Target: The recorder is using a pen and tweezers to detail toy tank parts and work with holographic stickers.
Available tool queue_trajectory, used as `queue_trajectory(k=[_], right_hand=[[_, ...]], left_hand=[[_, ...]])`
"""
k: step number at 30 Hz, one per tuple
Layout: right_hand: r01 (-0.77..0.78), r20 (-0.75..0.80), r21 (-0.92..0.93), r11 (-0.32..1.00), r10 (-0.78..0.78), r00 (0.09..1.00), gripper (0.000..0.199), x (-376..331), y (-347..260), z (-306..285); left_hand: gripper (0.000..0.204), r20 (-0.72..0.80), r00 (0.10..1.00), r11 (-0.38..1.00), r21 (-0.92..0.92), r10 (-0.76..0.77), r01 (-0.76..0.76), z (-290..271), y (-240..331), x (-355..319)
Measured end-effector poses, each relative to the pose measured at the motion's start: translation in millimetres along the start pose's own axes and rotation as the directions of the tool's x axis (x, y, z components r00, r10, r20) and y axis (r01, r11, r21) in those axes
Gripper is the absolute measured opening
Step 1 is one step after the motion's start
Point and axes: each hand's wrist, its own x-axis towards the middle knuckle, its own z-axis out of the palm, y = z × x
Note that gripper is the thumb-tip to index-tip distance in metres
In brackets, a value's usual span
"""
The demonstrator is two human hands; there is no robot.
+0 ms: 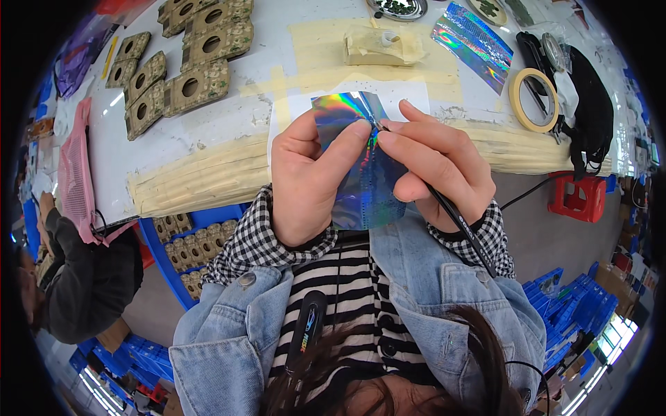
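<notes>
A shiny holographic sheet (368,197) is held up in front of me at the table's near edge. My left hand (312,163) grips it along its left side, thumb pressed on its face near the top. My right hand (444,156) is closed on slim black tweezers (458,222), their handle slanting down toward my right sleeve. The right thumb and fingertips meet the sheet beside my left thumb. Whatever small piece may be at the tweezers' tip is hidden by the fingers.
Camouflage-patterned housings with round holes (198,87) lie at the far left. Beyond my hands is a tape-covered block (381,47). Another holographic sheet (475,45), a masking tape roll (533,100) and a dish (397,8) lie rightward. A blue tray (166,260) holds more housings; a co-worker's sleeve (90,277) shows left.
</notes>
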Motion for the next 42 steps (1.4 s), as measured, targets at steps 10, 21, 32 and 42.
queue_trajectory(k=[10, 21, 32, 42], right_hand=[[-0.066, 0.001, 0.037, 0.997, 0.066, 0.998, 0.040, 3, -5, -2], [-0.198, -0.233, 0.359, 0.912, 0.293, 0.927, 0.043, -9, 7, 0], [-0.477, 0.126, 0.786, 0.394, 0.653, 0.747, 0.022, 12, 6, -6], [-0.168, -0.327, 0.802, 0.572, 0.658, 0.678, 0.023, 27, 15, 7]], left_hand=[[0.021, 0.021, 0.999, 0.999, 0.000, 0.035, -0.035, 0, -1, 0], [0.016, -0.023, 0.995, 0.984, -0.157, -0.092, 0.087, 1, 3, 3], [0.025, 0.225, 0.943, 0.961, -0.069, -0.246, 0.267, -6, 15, 9], [0.032, 0.274, 0.944, 0.983, 0.013, -0.181, 0.185, -20, 13, -9]])
